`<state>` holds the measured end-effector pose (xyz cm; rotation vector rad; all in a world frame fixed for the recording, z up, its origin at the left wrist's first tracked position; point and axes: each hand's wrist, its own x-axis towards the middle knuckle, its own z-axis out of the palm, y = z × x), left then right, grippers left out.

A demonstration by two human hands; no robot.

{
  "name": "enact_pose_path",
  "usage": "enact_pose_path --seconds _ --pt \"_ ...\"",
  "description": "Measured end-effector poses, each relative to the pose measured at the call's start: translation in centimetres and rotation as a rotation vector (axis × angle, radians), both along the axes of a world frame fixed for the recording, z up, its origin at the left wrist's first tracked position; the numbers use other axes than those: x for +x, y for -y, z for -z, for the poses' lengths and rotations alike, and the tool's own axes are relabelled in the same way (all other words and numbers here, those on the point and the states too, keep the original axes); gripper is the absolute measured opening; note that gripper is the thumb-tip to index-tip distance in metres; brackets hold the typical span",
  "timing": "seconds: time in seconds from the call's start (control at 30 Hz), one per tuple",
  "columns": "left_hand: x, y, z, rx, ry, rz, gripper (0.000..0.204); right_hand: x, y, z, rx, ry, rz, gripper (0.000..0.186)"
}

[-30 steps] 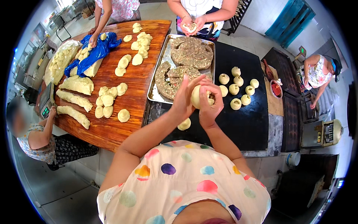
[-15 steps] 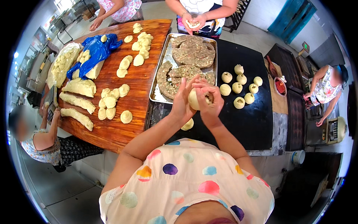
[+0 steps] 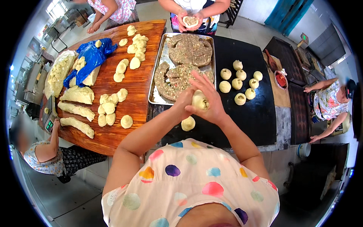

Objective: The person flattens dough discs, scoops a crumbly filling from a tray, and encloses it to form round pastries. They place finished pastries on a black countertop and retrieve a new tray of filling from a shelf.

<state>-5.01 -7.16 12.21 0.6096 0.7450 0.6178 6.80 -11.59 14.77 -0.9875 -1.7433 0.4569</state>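
A round pale bun of filled dough (image 3: pixel 199 100), with a small dark opening in its gathered end, sits between my two hands in front of the filling tray. My left hand (image 3: pixel 183 103) closes round its left side, its fingers partly hidden. From the right, my right hand (image 3: pixel 213 99) cups it, thumb across the near side and fingers stretched up and away. Just below my hands a dough piece (image 3: pixel 188 123) lies on the black tabletop (image 3: pixel 242 126). Beyond them, a metal tray (image 3: pixel 152 99) holds a thick brown speckled filling (image 3: pixel 191 51).
Several shaped buns (image 3: pixel 237 83) stand to the right. On the wooden table (image 3: pixel 143 81) lie flattened dough rounds (image 3: pixel 127 121), long dough rolls (image 3: pixel 76 127) and a blue plastic sheet (image 3: pixel 96 53). A person opposite cups a filled wrapper (image 3: pixel 190 21); other people stand left, right and far left.
My right hand has gone from pinching the bun's top to cupping its side with fingers extended. My left fingers have lowered. The person opposite now shows an open filled wrapper.
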Motion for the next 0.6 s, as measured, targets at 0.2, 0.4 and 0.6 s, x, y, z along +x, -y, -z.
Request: enact_pose_path --seconds 0.2,0.4,0.6 --pt "1.1 -0.7 -1.3 -0.059 0.302 0.229 0.053 -0.8 1.9 2.0 0.219 -0.035 0.271 0.037" --pt "0.1 0.9 3.0 -0.043 0.355 -0.197 0.057 -4.1 0.7 4.0 -0.142 -0.616 0.32 0.042" --pt "-1.1 0.3 5.8 -0.11 0.196 0.084 0.053 -2.3 3.0 5.9 -0.123 -0.203 0.11 0.072"
